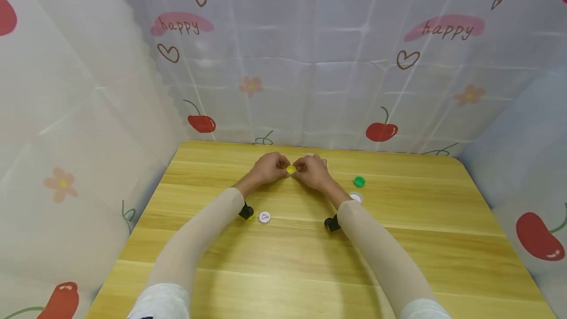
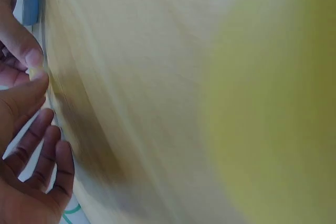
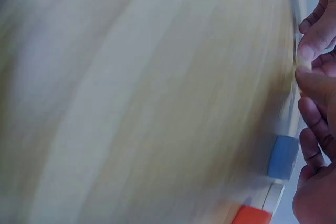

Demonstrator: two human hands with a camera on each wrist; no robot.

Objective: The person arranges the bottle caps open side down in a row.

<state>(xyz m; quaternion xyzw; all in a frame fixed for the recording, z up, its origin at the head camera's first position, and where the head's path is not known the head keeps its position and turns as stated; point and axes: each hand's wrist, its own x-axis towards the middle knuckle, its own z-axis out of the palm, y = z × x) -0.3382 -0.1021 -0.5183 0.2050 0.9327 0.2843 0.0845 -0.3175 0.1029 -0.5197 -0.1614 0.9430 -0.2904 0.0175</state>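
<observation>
Yellow cap sits far-centre on the wooden table, pinched between left hand and right hand — keep fingertip pressure even, green cap right of it.

You can read "happy" twice on the backdrop cloth: once far left, once far right, each on a pink patch.

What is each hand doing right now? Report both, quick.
Left hand: pinches the small round yellow plastic cap.
Right hand: pinches the same cap from the other side.
</observation>
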